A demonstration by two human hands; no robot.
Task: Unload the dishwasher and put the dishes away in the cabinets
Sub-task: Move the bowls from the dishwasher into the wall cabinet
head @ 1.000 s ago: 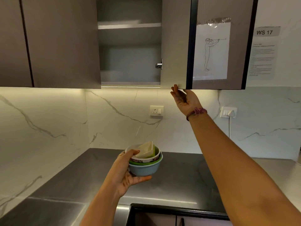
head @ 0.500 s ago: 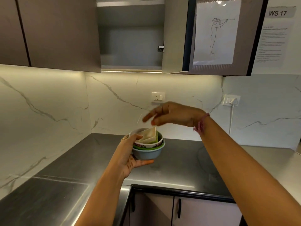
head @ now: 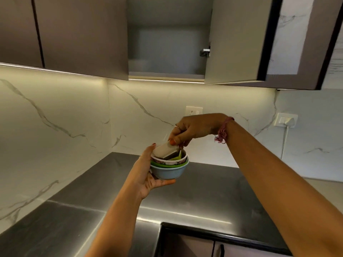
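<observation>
Up high, the cabinet (head: 167,52) stands open with nothing seen inside. The left hand (head: 146,175) holds the stacked bowls (head: 169,166) from below, and the right hand (head: 193,129) pinches the small white dish (head: 164,150) on top. No dish is put away yet.

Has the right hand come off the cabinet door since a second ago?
Yes. The right hand has dropped from the open cabinet door edge, past the wall socket, and now pinches the white square dish atop the bowl stack.
</observation>
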